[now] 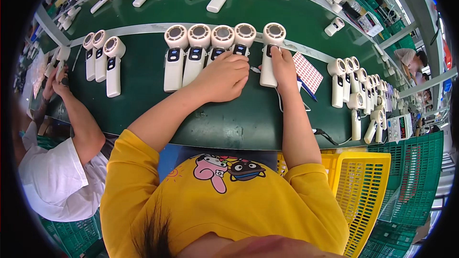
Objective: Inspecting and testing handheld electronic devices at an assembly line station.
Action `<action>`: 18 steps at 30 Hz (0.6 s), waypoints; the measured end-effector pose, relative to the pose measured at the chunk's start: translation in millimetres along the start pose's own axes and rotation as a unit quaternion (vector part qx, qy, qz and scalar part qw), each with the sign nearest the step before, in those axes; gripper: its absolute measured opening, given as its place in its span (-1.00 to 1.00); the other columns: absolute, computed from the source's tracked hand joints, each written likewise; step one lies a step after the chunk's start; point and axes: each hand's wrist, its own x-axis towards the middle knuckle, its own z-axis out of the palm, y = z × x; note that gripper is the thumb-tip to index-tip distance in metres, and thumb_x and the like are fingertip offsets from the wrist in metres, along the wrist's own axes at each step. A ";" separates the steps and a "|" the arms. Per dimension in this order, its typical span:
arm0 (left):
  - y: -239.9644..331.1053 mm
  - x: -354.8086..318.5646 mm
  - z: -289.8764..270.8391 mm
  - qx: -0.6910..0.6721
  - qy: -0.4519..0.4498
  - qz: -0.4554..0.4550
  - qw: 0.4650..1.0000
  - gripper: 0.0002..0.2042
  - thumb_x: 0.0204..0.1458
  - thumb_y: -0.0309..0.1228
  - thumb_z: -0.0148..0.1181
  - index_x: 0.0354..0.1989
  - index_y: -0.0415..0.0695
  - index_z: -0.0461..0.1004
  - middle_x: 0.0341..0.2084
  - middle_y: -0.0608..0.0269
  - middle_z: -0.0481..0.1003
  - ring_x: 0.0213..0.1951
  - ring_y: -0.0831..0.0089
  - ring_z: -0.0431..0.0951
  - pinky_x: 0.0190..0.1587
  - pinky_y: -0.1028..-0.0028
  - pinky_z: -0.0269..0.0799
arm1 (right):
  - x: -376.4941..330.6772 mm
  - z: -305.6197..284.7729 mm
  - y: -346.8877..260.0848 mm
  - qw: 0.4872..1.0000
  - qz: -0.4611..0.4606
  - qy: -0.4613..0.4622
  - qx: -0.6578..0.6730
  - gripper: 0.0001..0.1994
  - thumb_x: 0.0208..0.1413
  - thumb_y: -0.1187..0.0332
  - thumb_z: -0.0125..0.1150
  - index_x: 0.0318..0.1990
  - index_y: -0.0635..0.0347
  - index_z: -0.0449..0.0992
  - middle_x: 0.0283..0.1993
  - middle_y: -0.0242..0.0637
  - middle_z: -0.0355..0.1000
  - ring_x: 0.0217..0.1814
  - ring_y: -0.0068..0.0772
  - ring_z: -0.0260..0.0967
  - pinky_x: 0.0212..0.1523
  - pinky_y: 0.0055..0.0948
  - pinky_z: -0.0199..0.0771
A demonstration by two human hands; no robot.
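My right hand (pixel 285 69) is wrapped around the handle of a white handheld fan (pixel 268 74), its thumb near the dark panel below the round head. My left hand (pixel 224 77) lies with curled fingers over the handle of another handheld fan (pixel 244 32), just below its lit display. The hand hides most of that handle and the lower part of a neighbouring fan (pixel 223 36). Two more fans (pixel 174 69) (pixel 194 67) with lit displays lie side by side left of my left hand. A white cable end (pixel 255 69) shows between my hands.
A sheet of red labels (pixel 308 72) and a blue pen (pixel 308 91) lie right of my right hand. Several fans (pixel 337 83) crowd the right, beside a meter with a red readout (pixel 399 127). Three fans (pixel 113 74) lie left, near a co-worker's hand (pixel 60 81). Yellow basket (pixel 363 181) below right.
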 end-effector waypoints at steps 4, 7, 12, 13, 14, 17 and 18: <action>1.5 -6.7 -0.1 0.033 0.025 -0.033 0.999 -0.90 -0.15 -0.47 0.01 -0.44 -0.18 0.41 -0.40 0.24 0.41 -0.15 0.29 0.34 0.04 0.34 0.13 | -4.0 2.0 0.8 0.994 0.028 0.005 -0.106 -0.64 0.06 0.21 -0.08 -0.20 0.42 0.36 -0.34 -0.15 0.38 -0.45 -0.42 0.33 -0.47 -0.54 0.35; 2.3 -4.0 -6.5 -0.025 0.015 -0.066 0.997 -0.89 -0.15 -0.45 0.02 -0.43 -0.16 0.40 -0.37 0.23 0.39 -0.14 0.28 0.33 0.02 0.34 0.14 | -6.0 7.1 4.1 0.995 0.008 0.004 -0.103 -0.63 0.06 0.20 -0.09 -0.19 0.41 0.37 -0.31 -0.14 0.38 -0.38 -0.47 0.32 -0.42 -0.56 0.35; 17.0 6.5 -9.3 -0.068 0.000 -0.046 0.997 -0.84 -0.16 -0.40 0.05 -0.37 -0.15 0.40 -0.28 0.22 0.36 -0.12 0.27 0.29 0.01 0.33 0.13 | -9.0 14.7 12.6 0.988 -0.081 -0.012 -0.131 -0.65 0.06 0.21 -0.11 -0.22 0.38 0.37 -0.27 -0.12 0.37 -0.30 -0.42 0.29 -0.33 -0.52 0.33; 20.0 8.9 -8.4 -0.058 0.000 -0.022 0.998 -0.82 -0.17 -0.40 0.06 -0.35 -0.15 0.40 -0.25 0.22 0.35 -0.11 0.27 0.28 0.01 0.33 0.13 | -8.3 10.8 11.2 0.993 -0.016 -0.073 -0.094 -0.69 0.03 0.25 -0.10 -0.26 0.36 0.37 -0.26 -0.10 0.36 -0.32 -0.36 0.28 -0.33 -0.48 0.33; 21.8 11.4 -7.1 -0.049 0.000 0.001 0.999 -0.80 -0.17 -0.39 0.06 -0.33 -0.15 0.40 -0.22 0.22 0.34 -0.10 0.26 0.27 0.01 0.32 0.12 | -7.1 5.5 9.3 0.988 0.047 -0.133 -0.055 -0.73 0.00 0.28 -0.08 -0.29 0.35 0.37 -0.25 -0.07 0.35 -0.33 -0.30 0.28 -0.34 -0.44 0.33; 26.3 10.6 -5.2 -0.018 -0.013 0.010 1.000 -0.77 -0.17 -0.37 0.07 -0.29 -0.14 0.40 -0.18 0.21 0.31 -0.09 0.26 0.26 0.02 0.30 0.11 | -9.1 -12.2 5.5 0.952 -0.069 -0.163 -0.249 -0.77 -0.03 0.32 -0.07 -0.33 0.33 0.38 -0.27 -0.06 0.36 -0.35 -0.23 0.29 -0.36 -0.40 0.33; 26.2 11.6 -4.7 0.002 -0.017 0.010 1.000 -0.75 -0.17 -0.36 0.07 -0.27 -0.14 0.39 -0.17 0.21 0.30 -0.09 0.26 0.26 0.03 0.29 0.10 | -8.1 -18.0 3.2 0.913 -0.123 -0.180 -0.344 -0.79 -0.05 0.34 -0.06 -0.35 0.32 0.39 -0.28 -0.05 0.37 -0.36 -0.20 0.29 -0.37 -0.38 0.33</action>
